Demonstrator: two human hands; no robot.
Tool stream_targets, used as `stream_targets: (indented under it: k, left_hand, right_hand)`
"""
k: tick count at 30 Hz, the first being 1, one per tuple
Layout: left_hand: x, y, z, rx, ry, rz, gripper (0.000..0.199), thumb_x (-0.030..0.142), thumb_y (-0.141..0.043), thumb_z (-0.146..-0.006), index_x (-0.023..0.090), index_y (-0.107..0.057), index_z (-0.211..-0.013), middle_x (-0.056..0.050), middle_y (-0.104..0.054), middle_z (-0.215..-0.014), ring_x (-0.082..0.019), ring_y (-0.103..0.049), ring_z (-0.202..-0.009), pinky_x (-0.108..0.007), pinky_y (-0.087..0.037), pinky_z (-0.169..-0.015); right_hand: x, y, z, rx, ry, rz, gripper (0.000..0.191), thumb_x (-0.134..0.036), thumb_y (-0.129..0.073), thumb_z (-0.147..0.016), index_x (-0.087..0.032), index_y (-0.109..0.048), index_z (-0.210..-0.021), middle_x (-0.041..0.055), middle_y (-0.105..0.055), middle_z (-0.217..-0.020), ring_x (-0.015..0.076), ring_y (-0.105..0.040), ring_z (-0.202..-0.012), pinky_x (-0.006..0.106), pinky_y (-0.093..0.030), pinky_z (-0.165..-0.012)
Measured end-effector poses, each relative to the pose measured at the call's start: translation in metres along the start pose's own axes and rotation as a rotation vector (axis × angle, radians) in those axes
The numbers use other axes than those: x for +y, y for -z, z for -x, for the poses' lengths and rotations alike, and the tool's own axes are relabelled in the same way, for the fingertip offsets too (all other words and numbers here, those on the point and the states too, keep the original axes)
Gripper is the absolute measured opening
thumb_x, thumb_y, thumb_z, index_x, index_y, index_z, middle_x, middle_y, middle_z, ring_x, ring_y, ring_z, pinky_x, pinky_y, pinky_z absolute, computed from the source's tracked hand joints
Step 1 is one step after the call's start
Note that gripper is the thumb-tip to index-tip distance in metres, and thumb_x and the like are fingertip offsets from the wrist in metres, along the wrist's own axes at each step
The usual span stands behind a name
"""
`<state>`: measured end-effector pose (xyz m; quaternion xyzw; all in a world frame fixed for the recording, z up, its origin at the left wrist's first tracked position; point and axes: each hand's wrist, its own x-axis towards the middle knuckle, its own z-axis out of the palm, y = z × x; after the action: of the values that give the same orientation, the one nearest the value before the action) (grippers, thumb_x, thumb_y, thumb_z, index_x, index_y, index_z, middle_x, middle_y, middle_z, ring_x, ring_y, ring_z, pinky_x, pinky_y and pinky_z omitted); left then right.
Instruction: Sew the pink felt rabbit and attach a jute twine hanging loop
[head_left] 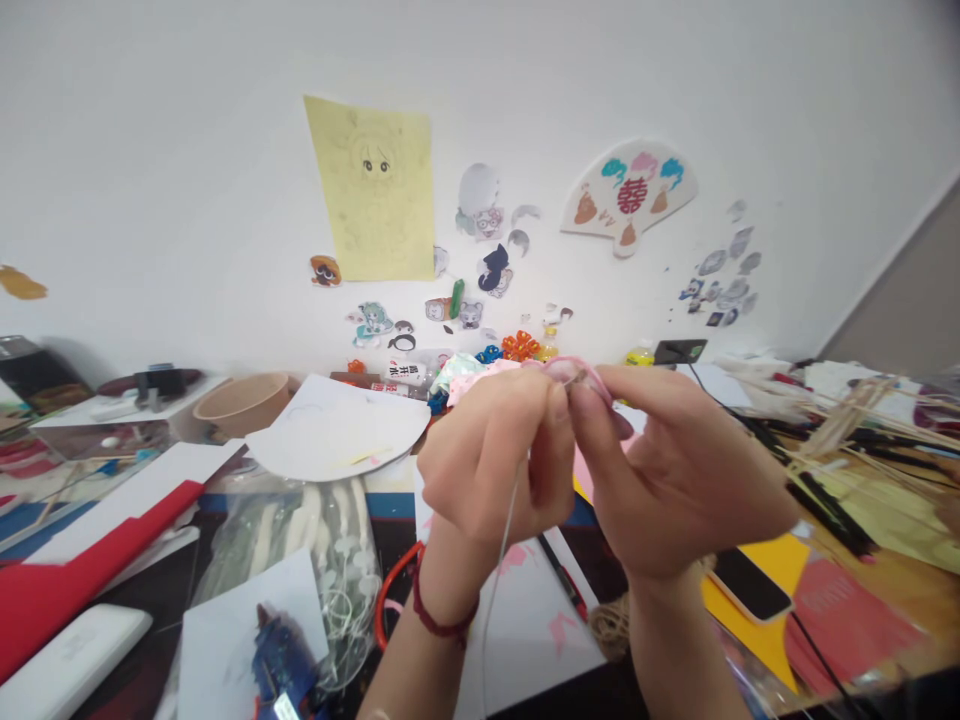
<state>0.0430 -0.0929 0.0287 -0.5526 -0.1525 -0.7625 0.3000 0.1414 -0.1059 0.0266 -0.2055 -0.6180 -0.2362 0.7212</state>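
Pink piece (585, 367) clamped between my left fingers (511, 425) and right fingers (598, 428), I've open air above the crowded tabletop (907, 590). My grip hides its middle; the thread's (496, 580) ends escape me.

Left hand (495, 460), one; right hand (675, 470), one; thread (493, 590) hanging from left hand, one; bracelet (444, 622), one; phone (750, 586) lying flat, one; bowl (244, 402), one; drawing on yellow paper (379, 215), one; painted fan (630, 195), one; white fan-shaped card (337, 430), one

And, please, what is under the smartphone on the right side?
A yellow sheet shows on both sides of the smartphone, apparently beneath it. What it directly covers cannot be seen.
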Motion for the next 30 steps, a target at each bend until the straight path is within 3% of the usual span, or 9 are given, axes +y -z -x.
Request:
stream_targets:
  k: [5,8,12,15,21,30]
  left_hand:
    - [-0.002,-0.001,-0.0038,0.007,0.004,0.029,0.013,0.013,-0.059,-0.095,0.02,-0.065,-0.086,-0.001,-0.072,-0.071,-0.015,-0.071,-0.061,-0.026,-0.06,-0.058]
    - [-0.002,0.0002,-0.0043,-0.002,-0.01,0.026,0.014,0.013,-0.059,-0.095,0.022,-0.065,-0.085,0.001,-0.072,-0.069,-0.014,-0.07,-0.059,-0.025,-0.06,-0.057]
    - [0.0011,0.0026,-0.0021,-0.03,0.094,0.058,0.015,0.013,-0.057,-0.096,0.024,-0.066,-0.09,0.001,-0.076,-0.075,-0.015,-0.073,-0.064,-0.026,-0.061,-0.059]
    - [0.0018,0.0022,-0.0015,-0.022,0.09,0.118,0.015,0.012,-0.057,-0.095,0.023,-0.066,-0.091,0.0,-0.077,-0.078,-0.015,-0.074,-0.067,-0.026,-0.062,-0.061]
    - [-0.0014,0.0002,-0.0025,-0.019,-0.008,0.093,0.013,0.01,-0.059,-0.095,0.02,-0.065,-0.09,0.0,-0.075,-0.074,-0.015,-0.075,-0.067,-0.023,-0.061,-0.063]
    - [0.0022,0.0012,0.0006,0.012,0.06,0.088,0.013,0.012,-0.058,-0.095,0.021,-0.067,-0.09,0.0,-0.077,-0.078,-0.015,-0.075,-0.068,-0.025,-0.063,-0.062]
  right_hand:
    - [0.0039,0.0011,-0.0002,-0.004,0.031,-0.023,0.038,-0.003,-0.069,-0.083,-0.031,-0.074,-0.108,-0.0002,-0.077,-0.084,0.0209,-0.071,-0.073,0.04,-0.062,-0.064]
    - [0.0057,0.0,0.0009,-0.019,0.027,-0.04,0.037,-0.003,-0.07,-0.082,-0.029,-0.074,-0.107,0.0002,-0.077,-0.085,0.0203,-0.072,-0.074,0.04,-0.062,-0.065]
    - [0.0035,-0.003,0.0014,0.071,-0.118,-0.088,0.022,-0.008,-0.075,-0.081,-0.023,-0.075,-0.098,0.0004,-0.077,-0.081,0.018,-0.071,-0.069,0.036,-0.059,-0.06]
    - [0.0011,-0.0032,0.0008,0.074,-0.192,-0.082,0.016,-0.014,-0.078,-0.081,-0.023,-0.075,-0.094,0.0001,-0.076,-0.079,0.0181,-0.07,-0.067,0.036,-0.057,-0.059]
    - [0.0018,-0.0033,0.0013,0.089,-0.103,-0.074,0.027,-0.008,-0.077,-0.078,-0.025,-0.076,-0.099,-0.002,-0.077,-0.083,0.0169,-0.073,-0.074,0.034,-0.06,-0.065]
    - [-0.003,-0.0034,0.0004,0.098,-0.115,-0.043,0.033,-0.006,-0.075,-0.08,-0.031,-0.074,-0.102,-0.0054,-0.077,-0.083,0.0161,-0.072,-0.071,0.034,-0.059,-0.061]
